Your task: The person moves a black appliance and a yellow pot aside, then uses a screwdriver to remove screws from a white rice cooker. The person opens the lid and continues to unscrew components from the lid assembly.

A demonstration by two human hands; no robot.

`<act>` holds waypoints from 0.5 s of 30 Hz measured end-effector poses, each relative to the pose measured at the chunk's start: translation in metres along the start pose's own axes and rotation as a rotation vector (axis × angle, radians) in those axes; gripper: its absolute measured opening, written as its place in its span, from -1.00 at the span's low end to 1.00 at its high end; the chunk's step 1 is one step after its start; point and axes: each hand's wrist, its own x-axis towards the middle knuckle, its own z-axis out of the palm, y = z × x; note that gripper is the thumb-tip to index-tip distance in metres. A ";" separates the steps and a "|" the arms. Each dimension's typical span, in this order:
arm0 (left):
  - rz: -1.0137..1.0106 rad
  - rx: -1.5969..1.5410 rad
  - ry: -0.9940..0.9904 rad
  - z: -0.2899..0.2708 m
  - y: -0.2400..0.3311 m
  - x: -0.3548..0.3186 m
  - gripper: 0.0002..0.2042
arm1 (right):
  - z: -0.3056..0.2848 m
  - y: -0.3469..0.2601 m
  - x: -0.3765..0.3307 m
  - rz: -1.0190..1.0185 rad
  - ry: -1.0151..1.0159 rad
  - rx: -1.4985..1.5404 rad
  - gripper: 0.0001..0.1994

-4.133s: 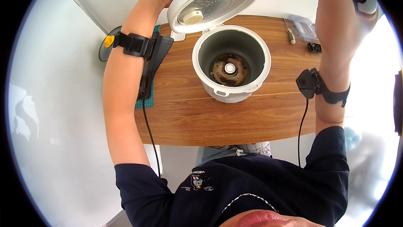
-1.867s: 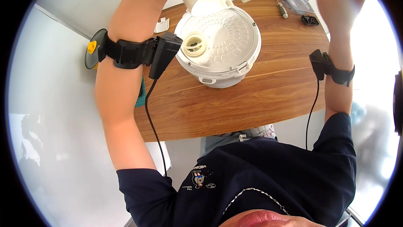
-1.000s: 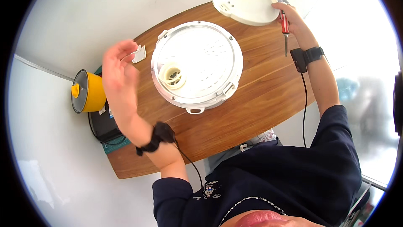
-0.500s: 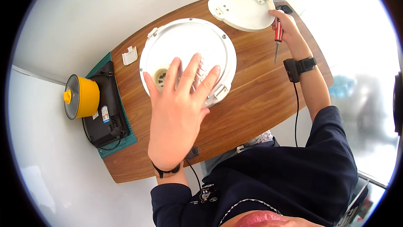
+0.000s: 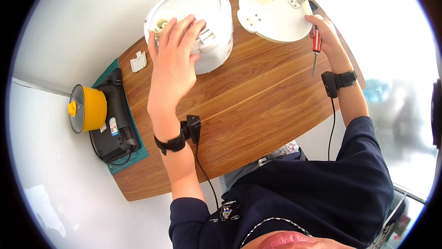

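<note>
A white rice cooker (image 5: 208, 28) stands with its lid shut at the far side of the wooden table (image 5: 248, 111). My left hand (image 5: 174, 55) lies flat on its top, fingers spread. To its right a round white plastic cover (image 5: 275, 9) lies on the table. My right hand (image 5: 324, 35) touches that cover's right edge and holds a red-handled screwdriver (image 5: 316, 48), tip pointing down at the table.
At the table's left end a black appliance (image 5: 114, 115) rests on a green mat (image 5: 138, 153), with a yellow pot (image 5: 87, 108) beside it. A small white plastic part (image 5: 138, 61) lies near the cooker. Both wrists carry black bands with cables.
The cooker's open lid came shut. A round white cover was set down on the table at the right. My left hand moved onto the cooker's top; my right keeps the screwdriver.
</note>
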 end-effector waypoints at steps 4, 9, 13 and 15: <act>0.007 0.000 0.014 0.014 -0.019 0.022 -0.32 | -0.005 0.001 -0.009 0.051 -0.062 -0.046 -0.81; 0.053 0.001 0.082 0.028 -0.037 0.041 -0.32 | -0.008 0.013 -0.020 0.126 -0.133 -0.085 -0.83; 0.092 -0.013 0.166 0.032 -0.037 0.042 -0.34 | 0.008 0.008 -0.043 0.192 -0.227 -0.085 -0.81; 0.128 -0.067 0.230 0.032 -0.026 0.037 -0.37 | 0.008 0.007 -0.048 0.206 -0.288 -0.111 -0.82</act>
